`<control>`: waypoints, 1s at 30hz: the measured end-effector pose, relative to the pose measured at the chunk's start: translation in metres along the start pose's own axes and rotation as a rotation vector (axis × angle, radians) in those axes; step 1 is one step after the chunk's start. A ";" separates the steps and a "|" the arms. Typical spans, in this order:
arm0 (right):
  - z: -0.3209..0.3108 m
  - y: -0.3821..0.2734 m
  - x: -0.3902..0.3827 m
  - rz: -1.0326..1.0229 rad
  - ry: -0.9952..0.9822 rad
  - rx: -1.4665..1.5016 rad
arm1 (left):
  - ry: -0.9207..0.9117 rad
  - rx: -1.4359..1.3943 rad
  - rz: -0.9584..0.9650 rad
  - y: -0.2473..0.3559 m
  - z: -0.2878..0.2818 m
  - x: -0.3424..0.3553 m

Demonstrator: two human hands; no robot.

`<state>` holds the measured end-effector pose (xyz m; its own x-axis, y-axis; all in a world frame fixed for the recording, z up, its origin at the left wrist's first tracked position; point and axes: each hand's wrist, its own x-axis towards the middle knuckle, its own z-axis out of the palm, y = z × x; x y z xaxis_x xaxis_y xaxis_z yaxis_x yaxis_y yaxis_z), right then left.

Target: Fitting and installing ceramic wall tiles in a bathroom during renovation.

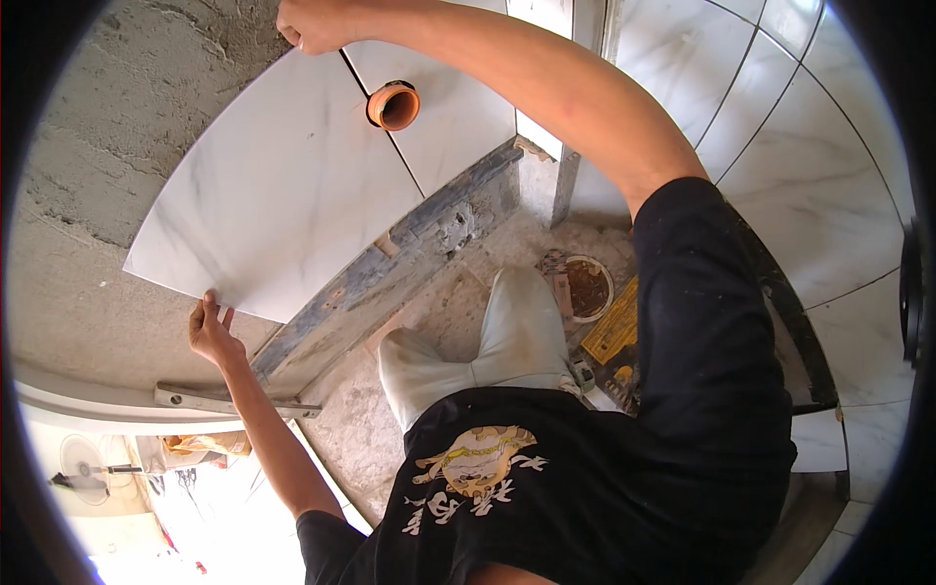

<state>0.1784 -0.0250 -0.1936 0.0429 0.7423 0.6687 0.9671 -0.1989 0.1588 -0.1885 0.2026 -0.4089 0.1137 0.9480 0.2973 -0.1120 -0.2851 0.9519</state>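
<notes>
A large white marbled tile lies against the rough grey cement wall in front of me. My left hand pinches its lower left edge between thumb and fingers. At the tile's upper edge my right hand is closed, with its fingertips partly hidden. A second white tile adjoins the first along a dark straight gap. From that gap an orange pipe stub sticks out through a cut-out. Beneath both tiles runs a grey, mortar-smeared strip.
Bare cement spreads left of the tile. A bucket of brown material and a yellow slab-like tool stand by my knees. A metal bar lies near my left forearm. White tiles cover the wall at right. A fan stands far left.
</notes>
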 end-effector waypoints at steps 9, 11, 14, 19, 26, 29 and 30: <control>0.001 -0.003 0.002 -0.016 -0.026 -0.060 | -0.010 -0.015 -0.001 -0.010 -0.006 0.013; 0.003 -0.007 0.005 0.040 -0.018 0.052 | -0.010 -0.014 0.006 -0.014 -0.015 0.017; 0.010 0.018 0.011 -0.030 0.022 0.008 | -0.057 -0.006 0.013 -0.007 -0.003 0.017; -0.023 0.022 0.026 -0.069 -0.293 0.174 | -0.092 -0.004 0.048 -0.016 -0.017 0.026; -0.030 0.009 0.011 -0.072 -0.278 0.155 | -0.061 0.104 0.128 -0.014 -0.015 0.020; -0.027 0.012 0.001 -0.012 -0.256 0.161 | -0.091 0.112 0.125 -0.009 -0.012 0.022; -0.025 0.008 0.002 0.007 -0.242 0.161 | -0.093 0.104 0.128 -0.010 -0.015 0.022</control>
<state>0.1802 -0.0416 -0.1728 0.0895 0.8764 0.4733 0.9931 -0.1148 0.0247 -0.1996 0.2284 -0.4125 0.1964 0.8874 0.4171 -0.0293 -0.4199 0.9071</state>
